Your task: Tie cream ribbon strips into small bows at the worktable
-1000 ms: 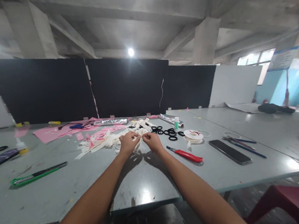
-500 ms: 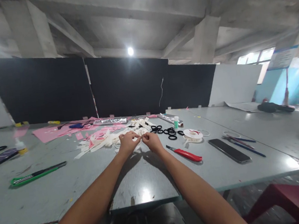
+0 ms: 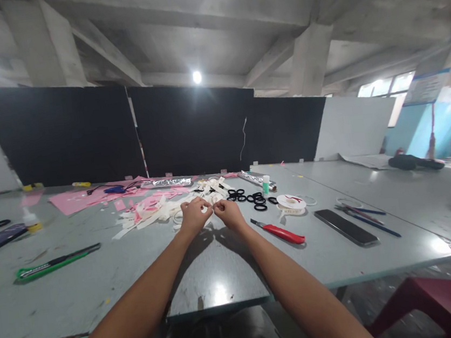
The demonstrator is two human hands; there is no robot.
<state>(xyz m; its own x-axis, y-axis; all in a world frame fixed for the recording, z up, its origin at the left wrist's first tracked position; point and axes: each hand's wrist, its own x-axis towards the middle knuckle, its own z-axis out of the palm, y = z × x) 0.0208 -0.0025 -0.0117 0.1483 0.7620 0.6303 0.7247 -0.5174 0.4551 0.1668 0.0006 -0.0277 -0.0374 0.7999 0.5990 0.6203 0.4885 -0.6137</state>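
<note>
My left hand (image 3: 194, 216) and my right hand (image 3: 228, 213) meet over the middle of the table, fingertips pinched together and almost touching. What they pinch is too small to make out. Just behind them spreads a heap of cream fabric strips (image 3: 165, 211), with pink scraps (image 3: 151, 200) mixed in. Several black rings (image 3: 259, 200) lie to the right of my right hand, close to a glue stick (image 3: 266, 184). A white ribbon spool (image 3: 290, 201) sits farther right. Nearer to me is a red-handled cutter (image 3: 284, 233).
A green utility knife (image 3: 59, 262) lies at the left. To the right are a black phone (image 3: 346, 226) and several brushes (image 3: 367, 215). Foil-wrapped pieces (image 3: 168, 183) lie at the back before the black partition (image 3: 196, 129). A red stool (image 3: 440, 302) stands at the lower right.
My hands have barely moved. Both stay at the same spot with the fingertips pinched, and the fingers have shifted very slightly.
</note>
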